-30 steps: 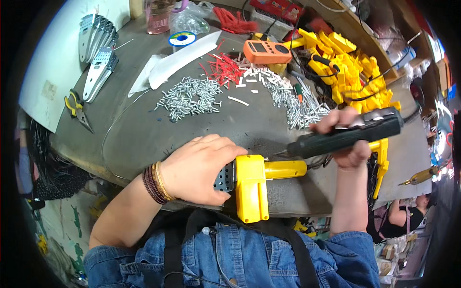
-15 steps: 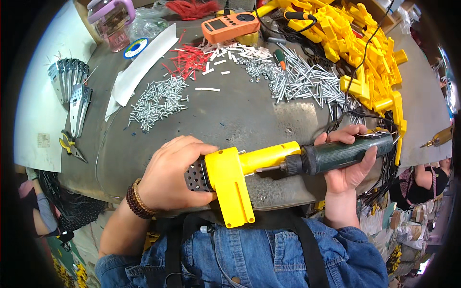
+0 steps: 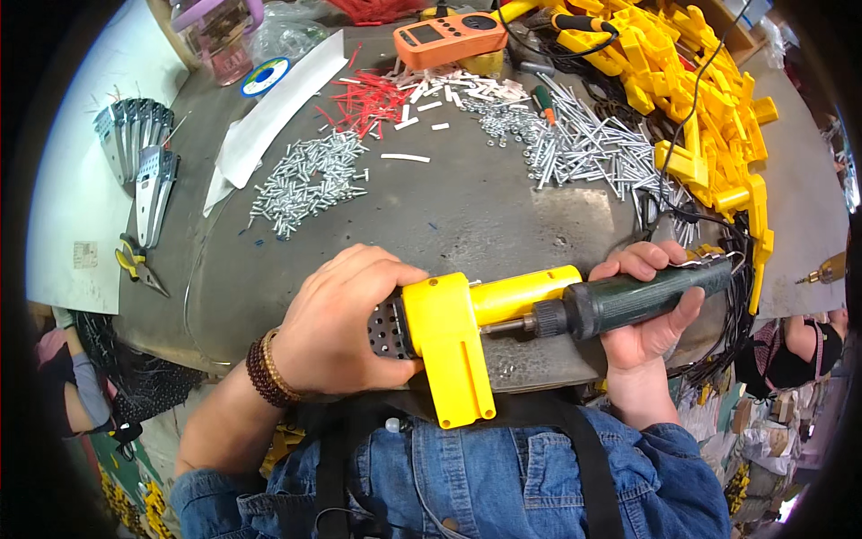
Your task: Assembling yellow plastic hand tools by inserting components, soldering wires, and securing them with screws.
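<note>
We see the scene brightly and evenly lit from above, with colours strong and shadows soft and short. A pale sheen of glare lies on the worn metal desk (image 3: pixel 467 211) near its middle. Focus is sharp at the centre; toward the rim straight edges bow, detail softens, and the corners fall into black vignette.

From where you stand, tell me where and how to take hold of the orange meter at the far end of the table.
Grip the orange meter across its short width, near the middle of the body, coming from above. It lies flat, face up, long axis left to right. Its near long edge looks free, but a black cable crosses its right end, so I would stay clear of that side.
</note>
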`<state>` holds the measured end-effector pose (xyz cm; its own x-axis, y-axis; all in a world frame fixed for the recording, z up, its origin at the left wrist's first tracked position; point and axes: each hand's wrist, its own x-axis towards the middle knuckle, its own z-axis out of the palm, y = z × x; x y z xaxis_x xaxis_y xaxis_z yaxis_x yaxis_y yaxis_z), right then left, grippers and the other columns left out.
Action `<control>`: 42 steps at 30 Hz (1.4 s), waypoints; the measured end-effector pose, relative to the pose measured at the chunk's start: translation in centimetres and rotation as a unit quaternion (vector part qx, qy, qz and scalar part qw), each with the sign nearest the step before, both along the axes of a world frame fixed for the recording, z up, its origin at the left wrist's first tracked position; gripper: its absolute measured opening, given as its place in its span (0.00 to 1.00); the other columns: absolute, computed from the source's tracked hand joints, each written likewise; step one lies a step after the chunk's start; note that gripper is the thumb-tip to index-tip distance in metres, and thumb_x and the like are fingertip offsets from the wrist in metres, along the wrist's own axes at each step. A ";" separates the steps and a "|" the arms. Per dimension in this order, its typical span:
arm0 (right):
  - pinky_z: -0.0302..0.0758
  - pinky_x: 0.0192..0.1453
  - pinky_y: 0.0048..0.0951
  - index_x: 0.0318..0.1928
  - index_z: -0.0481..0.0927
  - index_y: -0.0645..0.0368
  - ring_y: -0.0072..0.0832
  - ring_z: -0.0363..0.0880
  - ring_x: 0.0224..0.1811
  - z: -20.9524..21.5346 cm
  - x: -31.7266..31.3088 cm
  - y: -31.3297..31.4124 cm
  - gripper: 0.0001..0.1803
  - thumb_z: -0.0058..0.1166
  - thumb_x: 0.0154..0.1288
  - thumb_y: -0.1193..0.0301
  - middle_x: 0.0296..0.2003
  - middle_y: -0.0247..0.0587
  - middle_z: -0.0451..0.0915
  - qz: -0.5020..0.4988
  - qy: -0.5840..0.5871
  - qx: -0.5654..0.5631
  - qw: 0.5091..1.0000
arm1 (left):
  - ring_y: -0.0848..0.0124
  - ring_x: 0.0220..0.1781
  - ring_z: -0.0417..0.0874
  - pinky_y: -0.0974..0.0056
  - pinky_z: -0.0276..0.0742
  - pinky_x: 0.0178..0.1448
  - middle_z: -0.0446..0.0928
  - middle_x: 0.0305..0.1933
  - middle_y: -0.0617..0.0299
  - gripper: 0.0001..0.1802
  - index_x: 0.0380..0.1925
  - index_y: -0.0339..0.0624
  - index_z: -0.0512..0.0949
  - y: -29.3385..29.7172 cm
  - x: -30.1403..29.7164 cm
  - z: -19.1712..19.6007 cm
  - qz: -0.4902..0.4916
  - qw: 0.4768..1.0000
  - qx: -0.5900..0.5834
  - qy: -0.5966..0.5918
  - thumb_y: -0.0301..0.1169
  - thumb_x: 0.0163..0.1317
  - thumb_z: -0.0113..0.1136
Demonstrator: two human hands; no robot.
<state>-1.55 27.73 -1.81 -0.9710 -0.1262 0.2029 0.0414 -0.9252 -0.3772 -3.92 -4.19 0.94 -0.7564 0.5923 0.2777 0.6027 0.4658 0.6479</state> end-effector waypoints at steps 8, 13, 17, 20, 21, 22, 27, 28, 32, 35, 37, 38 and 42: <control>0.61 0.70 0.40 0.40 0.74 0.38 0.19 0.71 0.47 -0.3 0.6 0.6 0.23 0.78 0.48 0.62 0.42 0.20 0.72 0.011 0.020 -0.015 1.000 | 0.53 0.45 0.78 0.56 0.75 0.50 0.77 0.39 0.54 0.30 0.43 0.39 0.77 0.8 -0.7 -0.2 -0.018 0.999 0.013 -0.031 0.30 0.33 0.74; 0.61 0.70 0.39 0.43 0.75 0.38 0.20 0.71 0.48 -0.3 1.3 1.1 0.23 0.77 0.50 0.61 0.43 0.20 0.72 -0.009 0.031 -0.018 0.999 | 0.53 0.44 0.77 0.57 0.74 0.51 0.75 0.38 0.55 0.30 0.42 0.40 0.76 1.9 -1.4 0.2 -0.042 0.999 -0.001 -0.025 0.30 0.33 0.73; 0.59 0.73 0.41 0.48 0.76 0.38 0.22 0.72 0.50 -1.2 1.5 1.4 0.23 0.74 0.54 0.59 0.48 0.25 0.73 -0.019 0.049 0.003 0.999 | 0.52 0.46 0.77 0.56 0.72 0.54 0.75 0.40 0.55 0.32 0.44 0.41 0.76 2.2 -1.3 0.4 -0.034 0.998 -0.040 -0.044 0.30 0.32 0.74; 0.58 0.75 0.45 0.58 0.76 0.37 0.25 0.72 0.56 -1.7 1.9 1.8 0.29 0.72 0.56 0.57 0.58 0.31 0.73 -0.013 0.066 0.025 0.997 | 0.56 0.51 0.78 0.57 0.71 0.58 0.77 0.46 0.55 0.33 0.47 0.40 0.76 2.1 -1.8 0.9 -0.060 0.993 -0.076 -0.070 0.32 0.36 0.76; 0.58 0.75 0.45 0.58 0.76 0.37 0.25 0.72 0.56 -1.7 1.9 2.0 0.29 0.72 0.56 0.57 0.58 0.31 0.73 -0.022 0.069 0.023 0.997 | 0.56 0.51 0.78 0.57 0.71 0.58 0.77 0.46 0.55 0.33 0.47 0.40 0.76 1.9 -2.7 1.7 -0.068 0.992 -0.079 -0.067 0.32 0.36 0.76; 0.58 0.75 0.45 0.58 0.76 0.37 0.26 0.73 0.57 -1.7 1.9 1.7 0.29 0.72 0.56 0.57 0.58 0.31 0.73 -0.016 0.076 0.024 0.997 | 0.61 0.51 0.78 0.58 0.72 0.58 0.78 0.48 0.56 0.32 0.48 0.39 0.76 1.6 -3.7 2.7 -0.123 0.973 -0.048 -0.187 0.32 0.39 0.76; 0.57 0.76 0.46 0.59 0.75 0.39 0.29 0.73 0.56 -2.1 1.8 1.4 0.31 0.71 0.56 0.55 0.57 0.33 0.75 0.000 0.056 -0.021 0.998 | 0.56 0.40 0.85 0.56 0.80 0.47 0.82 0.41 0.49 0.14 0.41 0.37 0.80 6.8 -11.6 0.9 0.045 0.991 -0.122 0.012 0.33 0.57 0.62; 0.57 0.76 0.46 0.59 0.75 0.39 0.29 0.73 0.56 -2.0 1.8 1.6 0.31 0.71 0.56 0.55 0.57 0.33 0.75 -0.003 0.060 -0.020 0.998 | 0.50 0.43 0.83 0.52 0.79 0.48 0.82 0.42 0.48 0.11 0.36 0.38 0.79 8.4 -13.0 0.0 0.098 0.975 -0.171 0.100 0.35 0.59 0.61; 0.57 0.76 0.46 0.59 0.75 0.39 0.30 0.74 0.56 -1.9 2.0 1.4 0.30 0.71 0.56 0.58 0.54 0.35 0.77 -0.014 0.040 -0.018 0.999 | 0.54 0.42 0.85 0.53 0.81 0.46 0.81 0.38 0.53 0.06 0.32 0.43 0.80 10.8 -14.9 -0.5 0.096 0.925 -0.297 0.217 0.31 0.61 0.56; 0.57 0.76 0.46 0.57 0.75 0.40 0.31 0.75 0.55 -1.8 1.8 1.3 0.28 0.71 0.57 0.59 0.51 0.36 0.79 -0.018 0.033 -0.018 0.999 | 0.57 0.37 0.86 0.55 0.83 0.41 0.80 0.36 0.56 0.08 0.31 0.43 0.81 11.5 -14.9 -0.4 0.042 0.863 -0.402 0.303 0.30 0.61 0.52; 0.57 0.76 0.45 0.57 0.75 0.41 0.30 0.75 0.55 -1.7 1.8 1.2 0.28 0.71 0.56 0.59 0.52 0.36 0.79 -0.006 0.036 -0.018 0.999 | 0.59 0.33 0.86 0.55 0.84 0.37 0.80 0.35 0.57 0.07 0.29 0.42 0.80 11.8 -14.8 -0.9 0.021 0.841 -0.416 0.344 0.30 0.60 0.53; 0.57 0.76 0.45 0.57 0.75 0.41 0.30 0.75 0.55 -1.8 1.9 1.1 0.28 0.71 0.56 0.59 0.52 0.36 0.79 -0.002 0.036 -0.020 0.999 | 0.58 0.35 0.86 0.56 0.83 0.38 0.80 0.35 0.56 0.06 0.31 0.42 0.80 11.7 -14.8 -0.7 0.012 0.842 -0.418 0.340 0.29 0.60 0.53; 0.57 0.76 0.45 0.56 0.75 0.40 0.30 0.74 0.55 -2.1 1.9 1.3 0.28 0.71 0.56 0.58 0.52 0.34 0.78 -0.005 0.043 -0.022 0.999 | 0.56 0.38 0.84 0.57 0.81 0.41 0.79 0.37 0.52 0.06 0.35 0.40 0.78 8.6 -12.0 0.5 0.101 0.916 -0.270 0.279 0.29 0.61 0.55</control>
<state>0.39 29.02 -3.91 -0.9510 -0.1065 0.2903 0.0022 -0.9411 -0.3382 -15.91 4.44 1.47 -0.6948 0.6215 0.3621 0.6368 0.7655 -0.0920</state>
